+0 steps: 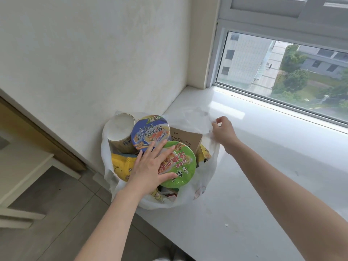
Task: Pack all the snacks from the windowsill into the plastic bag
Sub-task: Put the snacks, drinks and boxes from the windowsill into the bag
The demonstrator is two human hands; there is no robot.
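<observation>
Here the white plastic bag [203, 178] sits at the left end of the windowsill [263, 166], its mouth wide and its left side hanging past the sill's edge, close to the white wall [94, 53]. It is stuffed full. On top lies a green-lidded noodle bowl [180, 166], tilted toward the near side, and just beyond it, touching, a blue-lidded noodle bowl [150, 131]. Left of the blue bowl a tall paper cup [120, 134] leans with its pale end up. A brown cardboard box [186, 137] shows on the far right inside the bag, and yellow snack packets [121, 164] fill the left and near parts.

The left hand [150, 166] lies flat on the green lid, fingers spread, fingertips reaching the rim of the blue bowl; this grip presses rather than grasps. The right hand [224, 130] is at the bag's far right edge, its grip pinching the thin plastic of the rim and holding it up over the sill.

To the right, the window [282, 68] looks down on buildings and trees. At the left, grey floor tiles [47, 213] and pale furniture [22, 172] stand below.
</observation>
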